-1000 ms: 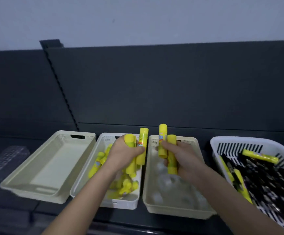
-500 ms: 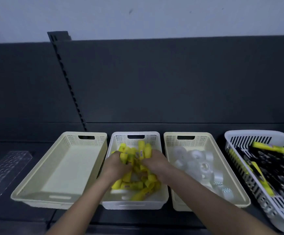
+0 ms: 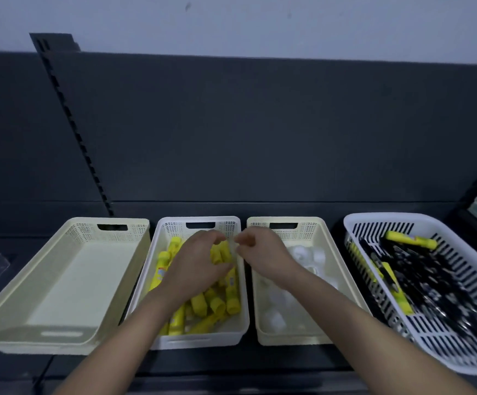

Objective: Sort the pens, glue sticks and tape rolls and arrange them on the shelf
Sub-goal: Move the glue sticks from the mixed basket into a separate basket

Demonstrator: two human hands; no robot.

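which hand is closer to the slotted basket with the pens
Right. The right hand is above the tape bin, which stands beside the slotted basket; the left hand is one bin farther left, above the glue stick bin.

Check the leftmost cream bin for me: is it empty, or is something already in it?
Empty. The leftmost cream bin shows only its bare floor and walls; nothing lies in it.

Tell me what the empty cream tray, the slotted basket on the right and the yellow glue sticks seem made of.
The empty cream tray: probably moulded plastic, matte; smooth floor, perforated end wall, cut-out handle. The slotted basket: white plastic, slightly glossy, judging by its thin moulded ribs. The glue sticks: yellow plastic tubes with printed labels; finish unclear in this dim light.
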